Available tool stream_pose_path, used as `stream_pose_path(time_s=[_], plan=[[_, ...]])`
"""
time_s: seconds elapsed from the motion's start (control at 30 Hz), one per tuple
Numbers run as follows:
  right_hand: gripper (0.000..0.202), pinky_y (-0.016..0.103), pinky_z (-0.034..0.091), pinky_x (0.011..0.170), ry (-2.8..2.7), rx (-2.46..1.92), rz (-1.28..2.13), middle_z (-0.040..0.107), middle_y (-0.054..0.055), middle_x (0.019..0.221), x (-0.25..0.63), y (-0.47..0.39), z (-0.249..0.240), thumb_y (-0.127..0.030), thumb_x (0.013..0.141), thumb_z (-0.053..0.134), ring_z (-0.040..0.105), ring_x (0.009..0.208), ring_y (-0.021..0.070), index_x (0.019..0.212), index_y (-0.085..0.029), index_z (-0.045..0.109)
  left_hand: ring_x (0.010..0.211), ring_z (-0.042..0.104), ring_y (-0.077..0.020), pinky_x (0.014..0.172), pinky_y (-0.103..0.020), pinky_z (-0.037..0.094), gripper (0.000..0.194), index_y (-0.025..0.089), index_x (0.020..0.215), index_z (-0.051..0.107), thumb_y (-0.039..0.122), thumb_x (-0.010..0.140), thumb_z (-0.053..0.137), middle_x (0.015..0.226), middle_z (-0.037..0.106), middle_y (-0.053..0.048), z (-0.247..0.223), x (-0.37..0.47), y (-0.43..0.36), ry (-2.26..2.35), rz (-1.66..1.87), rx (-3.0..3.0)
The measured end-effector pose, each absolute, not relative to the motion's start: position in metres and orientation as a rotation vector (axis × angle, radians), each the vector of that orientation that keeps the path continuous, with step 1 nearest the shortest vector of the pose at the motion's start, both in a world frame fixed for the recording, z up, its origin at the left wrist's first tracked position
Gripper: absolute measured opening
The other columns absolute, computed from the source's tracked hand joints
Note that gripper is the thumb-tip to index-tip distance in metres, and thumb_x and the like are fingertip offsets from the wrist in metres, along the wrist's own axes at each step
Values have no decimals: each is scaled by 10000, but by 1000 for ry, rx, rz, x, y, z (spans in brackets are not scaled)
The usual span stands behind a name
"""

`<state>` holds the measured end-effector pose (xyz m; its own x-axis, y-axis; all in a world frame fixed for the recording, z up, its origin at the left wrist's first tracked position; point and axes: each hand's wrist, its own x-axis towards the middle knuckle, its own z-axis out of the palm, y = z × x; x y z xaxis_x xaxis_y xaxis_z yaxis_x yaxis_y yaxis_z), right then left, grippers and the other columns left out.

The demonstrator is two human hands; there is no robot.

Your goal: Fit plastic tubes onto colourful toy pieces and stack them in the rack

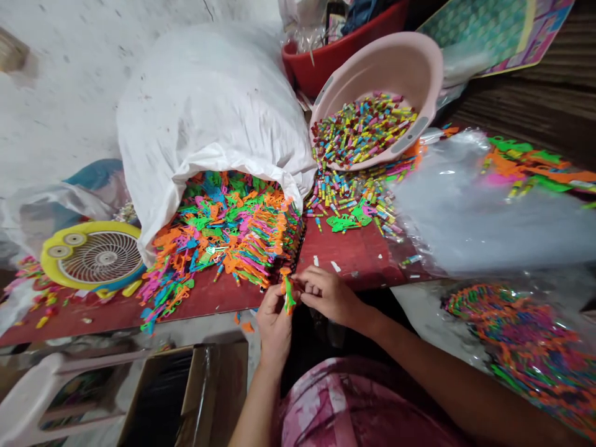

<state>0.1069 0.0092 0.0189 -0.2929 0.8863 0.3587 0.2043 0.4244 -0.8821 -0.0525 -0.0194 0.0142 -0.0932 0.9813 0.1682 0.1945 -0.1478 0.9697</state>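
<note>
My left hand (pixel 274 320) grips a small orange and green plastic toy (pixel 288 295) upright in front of my body. Close to its right side, my right hand (pixel 321 290) has curled fingers, with thumb and forefinger pinched near the toy; whatever they hold is too small to make out. Just beyond my hands, a heap of colourful plastic toy pieces (pixel 223 217) spills from a large white sack (pixel 214 99). Small striped tubes (pixel 367 127) fill part of a tilted pink basin (pixel 377 65), and more of them lie loose in front of it.
Everything rests on a red tabletop (pixel 335 248). A yellow and blue fan (pixel 100 257) stands at the left. Clear plastic bags (pixel 484 211) cover the right side, and a bag of toys (pixel 526 335) lies below. A cardboard box (pixel 214 379) and pale stool (pixel 41 391) stand lower left.
</note>
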Motion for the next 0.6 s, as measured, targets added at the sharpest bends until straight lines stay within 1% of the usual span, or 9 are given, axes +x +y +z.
stream_pose_path(time_s=[0.1,0.17,0.23,0.3,0.37,0.4,0.43,0.53,0.6], plan=[[122,224,383,617,-1818,-991,937,558,-22,740,116,9,20,-70,791,616,527,665,114,796,-190,637,856,631,-160,805,-282,508,220,177,945,737,362,834,696,889,683,-41,13,-50,-19,1311,1290,1476],[122,223,363,601,-1815,-1080,872,547,-29,691,119,10,19,-81,790,623,518,654,116,733,-189,618,814,643,-152,779,-283,526,310,178,1080,702,378,844,686,916,691,-51,12,-46,-21,1294,1296,1417],[113,224,352,589,-1783,-1162,790,559,-29,688,119,10,18,-94,794,628,517,643,116,738,-191,620,800,654,-141,778,-283,541,404,190,1233,626,377,875,649,996,691,-70,14,-44,-24,1303,1294,1391],[90,230,353,598,-1775,-1216,685,591,-16,724,116,10,18,-114,809,631,529,659,124,778,-198,637,909,664,-163,841,-304,543,434,212,1304,576,362,898,619,1128,662,-98,21,-45,-28,1347,1299,1496],[71,242,352,616,-1823,-1242,564,610,2,763,109,11,19,-138,832,626,539,687,136,806,-201,646,1084,622,-209,933,-342,519,447,231,1295,584,348,870,658,1215,618,-106,30,-48,-31,1425,1343,1713],[73,247,347,621,-1851,-1253,504,608,6,763,104,12,20,-145,841,621,538,690,140,796,-199,641,1134,595,-223,951,-352,510,482,239,1302,578,338,844,691,1232,599,-105,35,-50,-31,1483,1398,1805],[81,252,341,623,-1869,-1264,453,601,9,756,100,13,20,-149,844,620,536,688,142,778,-196,630,1123,591,-221,934,-348,516,536,244,1326,557,327,822,719,1232,585,-103,39,-51,-31,1552,1479,1860],[109,261,320,615,-1880,-1301,345,591,12,745,87,20,19,-187,854,627,533,688,148,749,-194,597,891,615,-151,765,-293,545,679,248,1404,474,305,791,760,1223,541,-104,49,-51,-26,1727,1737,1887],[122,267,307,609,-1879,-1334,295,595,17,759,80,26,18,-223,874,617,531,694,153,757,-199,588,857,608,-140,735,-287,544,644,241,1370,513,298,783,772,1206,536,-104,54,-49,-20,1749,1768,1994]])
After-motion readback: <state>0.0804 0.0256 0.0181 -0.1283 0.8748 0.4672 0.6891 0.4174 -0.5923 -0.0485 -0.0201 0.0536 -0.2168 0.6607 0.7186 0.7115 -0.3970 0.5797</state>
